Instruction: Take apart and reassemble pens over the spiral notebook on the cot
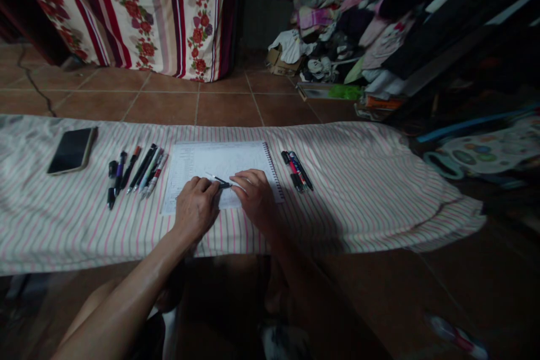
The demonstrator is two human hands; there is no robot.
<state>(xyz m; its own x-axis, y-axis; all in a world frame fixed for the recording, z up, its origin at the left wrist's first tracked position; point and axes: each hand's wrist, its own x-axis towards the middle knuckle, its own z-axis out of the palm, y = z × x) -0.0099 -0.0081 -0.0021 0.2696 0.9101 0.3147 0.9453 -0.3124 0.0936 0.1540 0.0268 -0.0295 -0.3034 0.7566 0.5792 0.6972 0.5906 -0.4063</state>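
Observation:
A spiral notebook (248, 154) lies open on the striped cloth, its wire binding on the right. Over its lower part, my left hand (196, 202) is closed with thumb and forefinger on one end of a short black pen part (224, 185). My right hand (255, 194) pinches the other end. Just above, a thin pen refill (216, 177) with a dark section slants across the page; the fingers partly hide where it ends. Several pens (141, 169) lie left of the notebook, and a small group of pens (297, 171) lies to its right.
A phone (72, 150) rests at the left of the cloth-covered table (358, 180). Behind are a tiled floor (223, 107) and a flowered curtain (169, 17). Piled clothes (333, 22) and a cardboard box (282, 63) stand at the back right.

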